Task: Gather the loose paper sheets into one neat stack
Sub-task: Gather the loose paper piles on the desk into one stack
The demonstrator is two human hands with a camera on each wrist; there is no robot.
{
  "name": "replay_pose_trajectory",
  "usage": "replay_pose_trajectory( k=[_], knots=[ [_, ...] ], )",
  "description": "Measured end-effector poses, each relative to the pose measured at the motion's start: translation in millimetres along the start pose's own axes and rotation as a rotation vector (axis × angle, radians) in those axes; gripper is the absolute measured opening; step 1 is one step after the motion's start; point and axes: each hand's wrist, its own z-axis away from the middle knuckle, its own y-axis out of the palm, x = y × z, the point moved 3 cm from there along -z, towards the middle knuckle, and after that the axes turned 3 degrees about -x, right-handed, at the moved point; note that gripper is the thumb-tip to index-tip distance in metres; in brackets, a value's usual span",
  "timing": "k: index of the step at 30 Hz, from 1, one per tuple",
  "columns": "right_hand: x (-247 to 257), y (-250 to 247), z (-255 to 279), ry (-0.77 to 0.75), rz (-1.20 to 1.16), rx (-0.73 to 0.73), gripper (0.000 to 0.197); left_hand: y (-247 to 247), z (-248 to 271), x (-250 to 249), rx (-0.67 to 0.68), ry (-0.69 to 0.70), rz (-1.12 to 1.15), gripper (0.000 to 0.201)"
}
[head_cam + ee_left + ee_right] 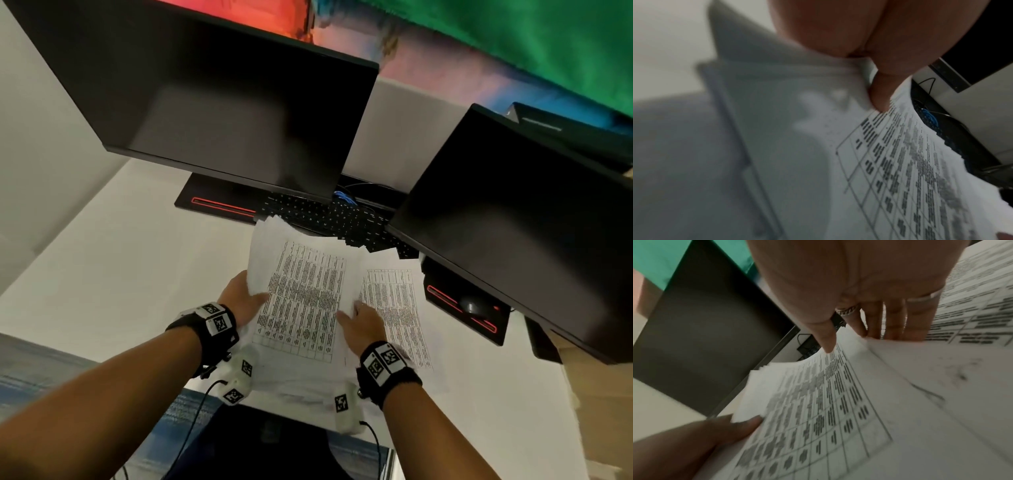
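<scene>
A bundle of white paper sheets [301, 294] printed with tables is lifted and curved above the white desk [137, 274]. My left hand [246, 298] grips its left edge, with the thumb [879, 97] pressed on the top sheet [900, 162]. My right hand [359, 322] pinches the bundle's right edge [818, 402], thumb [828, 344] on top and fingers [892, 327] tucked under it. In the right wrist view my left hand [705, 434] shows at the lower left. Another printed sheet [400, 308] lies flat on the desk to the right, also visible under my right hand [982, 313].
Two dark monitors [222, 113] [513, 222] stand behind the sheets on stands marked with red stripes [219, 205]. A black keyboard [335, 219] lies between them, partly under the paper. A black mouse [476, 305] sits at the right. The desk's near edge [291, 411] is just below my wrists.
</scene>
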Motion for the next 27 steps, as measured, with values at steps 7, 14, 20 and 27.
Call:
replay_pose_trajectory(
  k=[7, 14, 20, 27],
  knots=[
    [43, -75, 24, -0.094, -0.5, -0.044, 0.077, -49, 25, -55, 0.046, 0.163, 0.416, 0.041],
    [106, -133, 67, -0.436, -0.891, -0.19, 0.038, -87, 48, -115, -0.102, 0.38, 0.529, 0.048],
    [85, -100, 53, -0.344, -0.734, -0.176, 0.06, -44, 39, -87, -0.124, 0.277, 0.328, 0.038],
    [-29, -85, 2, 0.173, 0.069, -0.235, 0.123, -41, 26, -78, -0.221, 0.223, 0.244, 0.011]
  ],
)
